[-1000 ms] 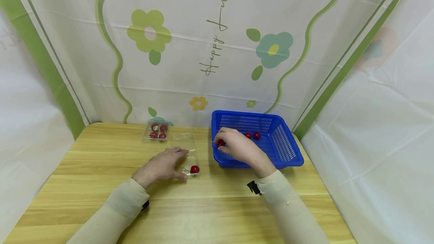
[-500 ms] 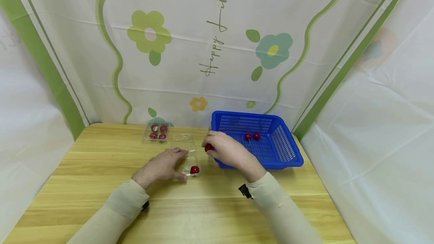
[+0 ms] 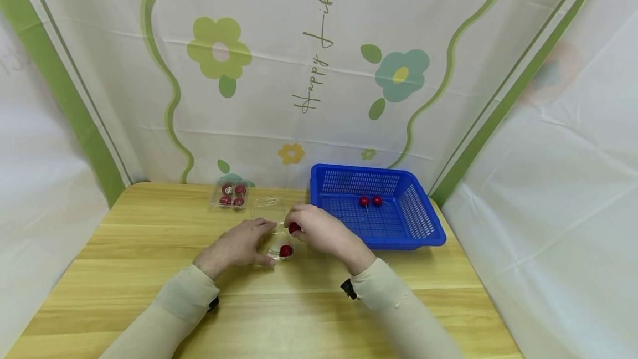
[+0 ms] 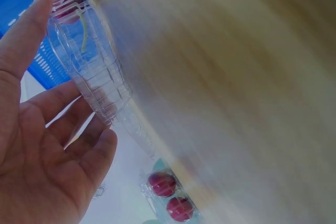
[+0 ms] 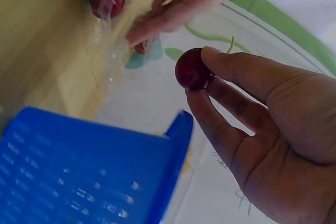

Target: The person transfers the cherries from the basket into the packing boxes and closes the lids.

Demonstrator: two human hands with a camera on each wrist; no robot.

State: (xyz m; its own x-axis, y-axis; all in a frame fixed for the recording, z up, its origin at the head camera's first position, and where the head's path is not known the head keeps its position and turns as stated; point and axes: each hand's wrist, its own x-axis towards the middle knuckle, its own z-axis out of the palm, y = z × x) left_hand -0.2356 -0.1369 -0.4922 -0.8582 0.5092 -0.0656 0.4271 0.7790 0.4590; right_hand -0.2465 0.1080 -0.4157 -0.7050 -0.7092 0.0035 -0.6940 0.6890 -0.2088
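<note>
My right hand (image 3: pixel 319 230) pinches a dark red cherry (image 5: pixel 194 70) between thumb and fingertips, its green stem sticking up. It hangs just over the right side of an open clear plastic clamshell box (image 4: pixel 92 59). Across that box spans my left hand (image 3: pixel 239 244), thumb at the near end and fingers along the far part, steadying it on the table. One cherry (image 3: pixel 286 250) with a stem lies inside, in the near right corner. The clear lid (image 3: pixel 268 208) is folded back, away from me.
A blue plastic basket (image 3: pixel 423 241) stands at the back right with two cherries (image 3: pixel 370 201) in it. At the back left sits a closed clear box of several cherries (image 3: pixel 233 195). A printed curtain (image 3: pixel 269 82) rises behind the wooden table (image 3: pixel 279 314).
My right hand has carried the cherry out of the blue basket, leftward over its rim to the clamshell box. My left hand stays where it was.
</note>
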